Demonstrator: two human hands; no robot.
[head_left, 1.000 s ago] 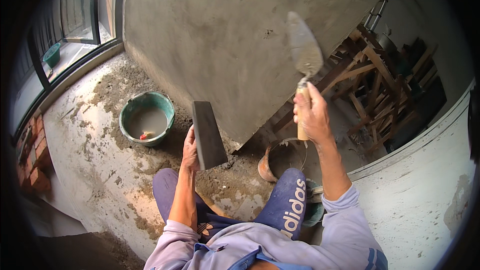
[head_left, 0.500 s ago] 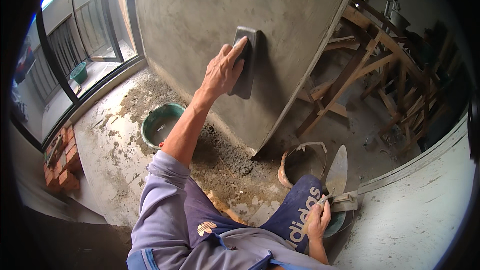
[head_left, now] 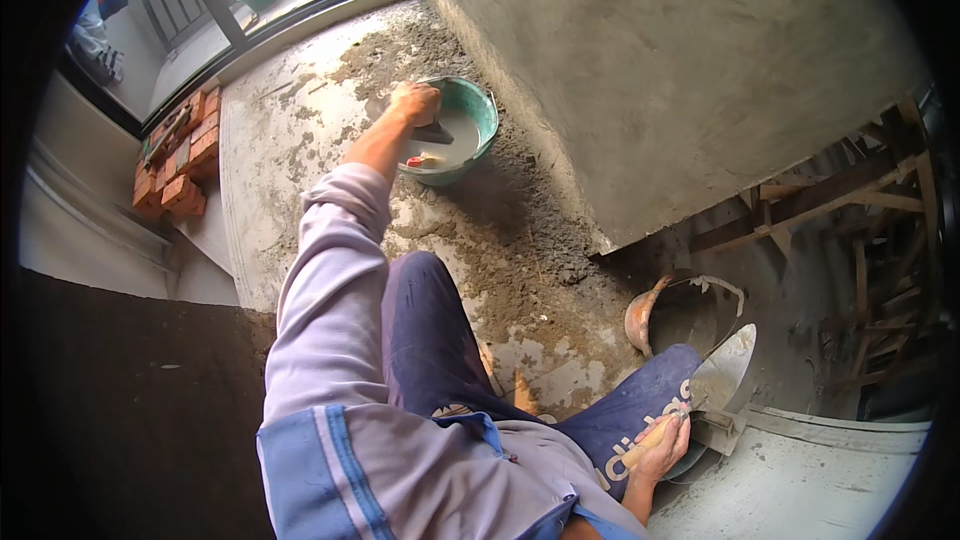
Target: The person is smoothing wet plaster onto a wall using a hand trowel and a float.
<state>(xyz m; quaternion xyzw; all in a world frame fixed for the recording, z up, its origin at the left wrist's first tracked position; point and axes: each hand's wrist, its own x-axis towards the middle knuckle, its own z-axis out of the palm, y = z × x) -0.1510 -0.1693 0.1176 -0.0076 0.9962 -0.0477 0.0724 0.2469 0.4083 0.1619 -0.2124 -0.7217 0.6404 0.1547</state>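
Observation:
My left hand [head_left: 415, 103] reaches out to the green bucket [head_left: 484, 130] and is closed on a dark plastering float [head_left: 434, 134]. The float is held over the bucket's left rim, its lower end at or just above the cloudy grey water; whether it touches cannot be told. A small red and white object [head_left: 420, 161] shows inside the bucket. Down by my right knee, my right hand [head_left: 662, 448] grips the wooden handle of a pointed trowel [head_left: 730, 368], its blade pointing up and away. Under the blade is a squarish grey piece [head_left: 722, 428], partly hidden.
A grey plastered wall [head_left: 650, 70] rises ahead, with wet mortar [head_left: 520, 230] along its foot. An orange-rimmed round container [head_left: 640, 318] stands beyond my right knee. Red bricks [head_left: 185, 165] are stacked at left by the glass door. Timber trestles [head_left: 860, 200] stand at right.
My left hand has brought the float down from the wall, leftward to the green bucket. The view has turned left. My right hand still holds the trowel beside my knee.

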